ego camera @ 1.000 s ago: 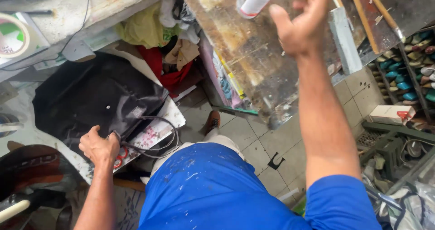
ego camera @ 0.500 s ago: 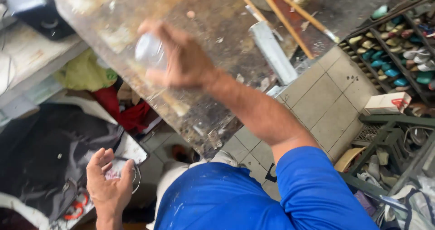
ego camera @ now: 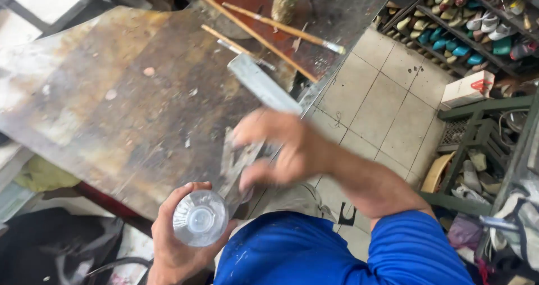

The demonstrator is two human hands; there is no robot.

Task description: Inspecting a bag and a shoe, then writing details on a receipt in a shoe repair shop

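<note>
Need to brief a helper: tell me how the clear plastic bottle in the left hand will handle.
The clear plastic bottle looks thin-walled, so probably light and easily squashed. The left hand wraps it fully, suggesting easy gripping. Its round body would likely roll if laid down.

- Left hand (ego camera: 177,237) at lower left of frame, palm toward body, fingers curled closed around a clear plastic bottle (ego camera: 199,217) seen end-on.
- Left wrist exits at bottom edge.
- Right hand (ego camera: 281,147) at frame centre, motion-blurred, fingers spread and bent, thumb pointing lower left; grip unclear.
- Right forearm bare, runs to lower right into a blue sleeve (ego camera: 418,248).
- Hands near, not touching.
</note>
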